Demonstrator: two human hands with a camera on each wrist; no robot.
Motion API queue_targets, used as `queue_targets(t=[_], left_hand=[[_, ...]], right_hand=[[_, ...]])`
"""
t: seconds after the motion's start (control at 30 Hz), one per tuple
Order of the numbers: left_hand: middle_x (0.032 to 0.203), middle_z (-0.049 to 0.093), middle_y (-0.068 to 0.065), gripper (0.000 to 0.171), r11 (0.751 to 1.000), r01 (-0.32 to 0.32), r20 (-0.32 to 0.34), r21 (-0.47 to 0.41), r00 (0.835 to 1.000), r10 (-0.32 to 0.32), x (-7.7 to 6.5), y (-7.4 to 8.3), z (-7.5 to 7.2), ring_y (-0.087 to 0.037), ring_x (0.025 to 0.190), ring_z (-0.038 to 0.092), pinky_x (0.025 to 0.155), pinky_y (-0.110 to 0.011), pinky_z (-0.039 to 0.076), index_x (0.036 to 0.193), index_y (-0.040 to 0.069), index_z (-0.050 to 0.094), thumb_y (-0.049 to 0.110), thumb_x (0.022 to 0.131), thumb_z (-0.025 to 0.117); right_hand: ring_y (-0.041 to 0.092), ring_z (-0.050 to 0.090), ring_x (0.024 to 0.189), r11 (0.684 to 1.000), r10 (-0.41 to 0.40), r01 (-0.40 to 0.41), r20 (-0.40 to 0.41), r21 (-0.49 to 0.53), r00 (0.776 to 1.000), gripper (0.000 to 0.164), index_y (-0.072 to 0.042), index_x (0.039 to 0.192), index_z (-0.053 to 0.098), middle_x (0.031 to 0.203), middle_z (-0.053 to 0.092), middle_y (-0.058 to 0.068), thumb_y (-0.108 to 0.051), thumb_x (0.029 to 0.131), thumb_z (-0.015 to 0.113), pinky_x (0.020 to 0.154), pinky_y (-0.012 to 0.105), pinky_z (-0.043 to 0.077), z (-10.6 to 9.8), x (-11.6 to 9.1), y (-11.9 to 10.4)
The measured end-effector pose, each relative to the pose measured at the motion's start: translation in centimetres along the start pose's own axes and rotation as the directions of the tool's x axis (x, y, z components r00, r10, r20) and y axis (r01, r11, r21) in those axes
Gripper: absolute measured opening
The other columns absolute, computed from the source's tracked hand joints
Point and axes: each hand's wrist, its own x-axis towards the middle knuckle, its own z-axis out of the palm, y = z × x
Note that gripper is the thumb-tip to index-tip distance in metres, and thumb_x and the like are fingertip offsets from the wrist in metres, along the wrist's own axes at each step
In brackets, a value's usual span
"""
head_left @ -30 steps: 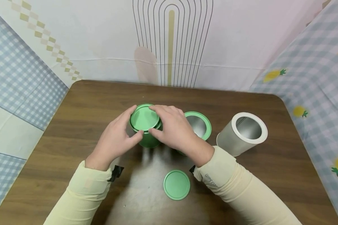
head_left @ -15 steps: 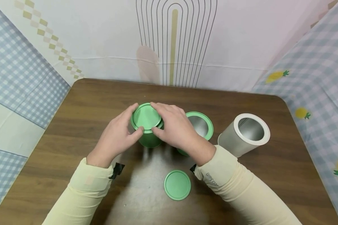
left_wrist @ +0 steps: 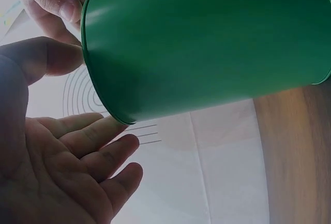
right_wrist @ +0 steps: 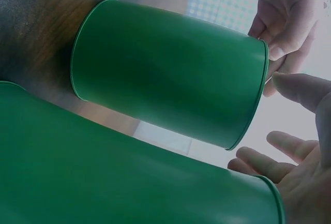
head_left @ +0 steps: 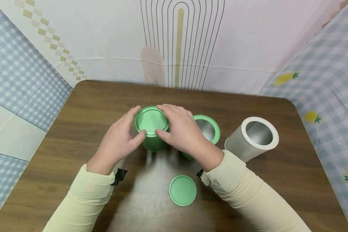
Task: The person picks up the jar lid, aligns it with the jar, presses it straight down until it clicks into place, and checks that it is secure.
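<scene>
A light green lid [head_left: 152,120] lies level on top of a dark green can [head_left: 154,145], which stands upright on the table. From the left, my left hand [head_left: 116,141] curves its thumb and forefinger to the lid's edge. On the opposite side my right hand [head_left: 184,130] holds the edge in the same way. In the left wrist view the green can [left_wrist: 201,43] fills the top, and the other fingers of my left hand spread beside its rim. The right wrist view shows my right thumb [right_wrist: 300,89] at that rim.
An uncovered green can [head_left: 216,129] stands right beside my right hand, partly hidden by it. Farther right is an uncovered white can [head_left: 240,145]. A loose green lid [head_left: 182,190] lies flat on the wooden table [head_left: 75,129] near the front. Patterned cloth [head_left: 104,38] hangs behind.
The lid, slightly tilted and off-centre a second ago, has settled level on the can's rim. Both hands stay around it with only small shifts. The view has moved slightly.
</scene>
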Motion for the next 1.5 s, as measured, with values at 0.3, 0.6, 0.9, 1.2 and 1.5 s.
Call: queue_targets(t=[0.3, 0.6, 0.9, 1.2, 1.5], left_hand=[[0.145, 0.055, -0.01, 0.065, 1.0, -0.021, -0.014, -0.008, 1.0, 0.021, -0.2, -0.1, 0.2, -0.029, 0.131, 0.053, 0.104, -0.052, 0.045, 0.151, 0.003, 0.04, 0.022, 0.092, 0.064], [0.145, 0.055, -0.012, 0.064, 0.999, -0.028, -0.02, 0.027, 0.999, 0.028, -0.2, 0.0, 0.2, -0.031, 0.129, 0.055, 0.102, -0.052, 0.047, 0.149, 0.001, 0.042, 0.021, 0.092, 0.063], [0.143, 0.057, -0.008, 0.062, 0.998, -0.059, -0.109, -0.021, 0.992, 0.056, -1.5, 0.1, -0.1, -0.028, 0.132, 0.053, 0.107, -0.053, 0.042, 0.149, 0.008, 0.045, 0.016, 0.091, 0.065], [0.148, 0.052, -0.01, 0.067, 0.992, -0.123, -0.168, -0.015, 0.979, 0.119, -2.5, 0.4, 0.3, -0.029, 0.136, 0.05, 0.115, -0.047, 0.036, 0.15, 0.009, 0.046, 0.016, 0.087, 0.07], [0.151, 0.049, -0.01, 0.068, 0.99, -0.138, -0.172, -0.008, 0.976, 0.134, -2.9, 0.8, 0.6, -0.028, 0.14, 0.046, 0.113, -0.05, 0.037, 0.15, 0.008, 0.047, 0.019, 0.087, 0.071]], right_hand=[[0.03, 0.052, 0.127, 0.999, 0.042, -0.042, 0.031, -0.03, 0.999, 0.062, -0.013, 0.144, 0.053, 0.137, 0.06, 0.006, -0.031, 0.089, 0.075, 0.109, 0.05, 0.038, 0.2, 0.1, -0.1], [0.029, 0.054, 0.124, 0.998, 0.052, -0.05, 0.043, -0.036, 0.998, 0.064, -0.012, 0.145, 0.051, 0.137, 0.06, 0.006, -0.032, 0.089, 0.075, 0.109, 0.048, 0.038, 0.3, 0.2, -0.2], [0.028, 0.051, 0.129, 0.996, 0.065, -0.063, -0.026, 0.058, 0.998, 0.062, -0.012, 0.142, 0.055, 0.137, 0.06, 0.003, -0.031, 0.087, 0.078, 0.11, 0.05, 0.035, -0.8, -1.1, 0.4], [0.028, 0.051, 0.13, 0.993, 0.064, -0.057, -0.06, 0.103, 0.996, 0.062, -0.01, 0.14, 0.056, 0.137, 0.059, 0.005, -0.029, 0.086, 0.08, 0.113, 0.049, 0.034, -1.5, -3.3, 1.3], [0.027, 0.052, 0.129, 0.994, 0.046, -0.038, -0.078, 0.104, 0.996, 0.062, -0.01, 0.138, 0.058, 0.136, 0.061, 0.005, -0.028, 0.084, 0.081, 0.113, 0.05, 0.033, -1.3, -4.2, 1.5]])
